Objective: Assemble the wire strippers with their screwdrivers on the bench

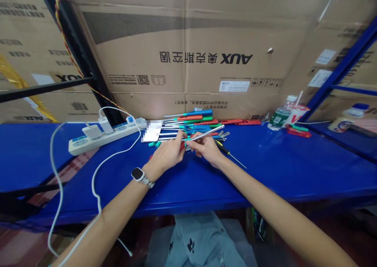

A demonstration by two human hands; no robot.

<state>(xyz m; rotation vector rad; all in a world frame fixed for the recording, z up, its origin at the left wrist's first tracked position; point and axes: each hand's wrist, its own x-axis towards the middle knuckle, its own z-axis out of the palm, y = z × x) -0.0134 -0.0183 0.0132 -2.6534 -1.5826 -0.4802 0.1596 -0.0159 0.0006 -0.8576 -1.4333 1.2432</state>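
Observation:
My left hand is closed round the red handle of a long-necked lighter, whose silver metal tube points up to the right. My right hand pinches the same lighter near the green collar where tube and handle meet. Fingers hide most of the handle. Just behind the hands lies a pile of similar lighters with red, green and blue handles. Small green caps rest left of my left fingers. A screwdriver with a black and yellow handle lies beside my right hand, its thin shaft toward me.
A white power strip with plugs and loose white cables stands left on the blue table. At the right back are a bottle, a cup with a straw and a blue-capped bottle. Cardboard walls the back.

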